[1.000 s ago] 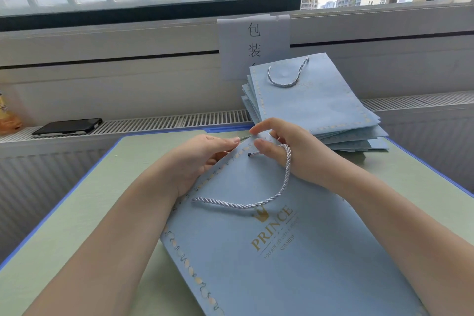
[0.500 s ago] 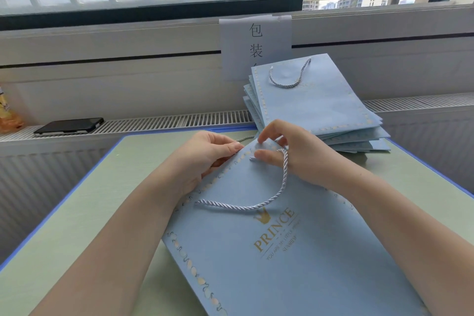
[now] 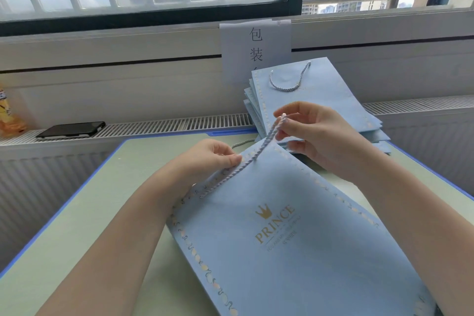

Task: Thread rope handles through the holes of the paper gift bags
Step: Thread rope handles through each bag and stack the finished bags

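A flat light-blue paper gift bag [image 3: 295, 238] with a gold PRINCE print lies on the table in front of me. A pale twisted rope handle [image 3: 246, 164] runs taut across its top edge. My right hand [image 3: 315, 136] pinches the rope's upper end and holds it raised above the bag's rim. My left hand [image 3: 213, 159] pinches the bag's top-left edge beside the rope. The rope's lower end lies on the bag near my left wrist.
A stack of several blue bags [image 3: 320, 105], the top one with a rope handle fitted, leans at the back of the green table [image 3: 102, 213]. A black phone [image 3: 70, 129] lies on the radiator ledge at left. A paper sign [image 3: 256, 43] hangs on the wall.
My right hand has lifted the rope end up and back from the bag's rim. The rope's loop on the bag has been drawn out into a straight, taut line.
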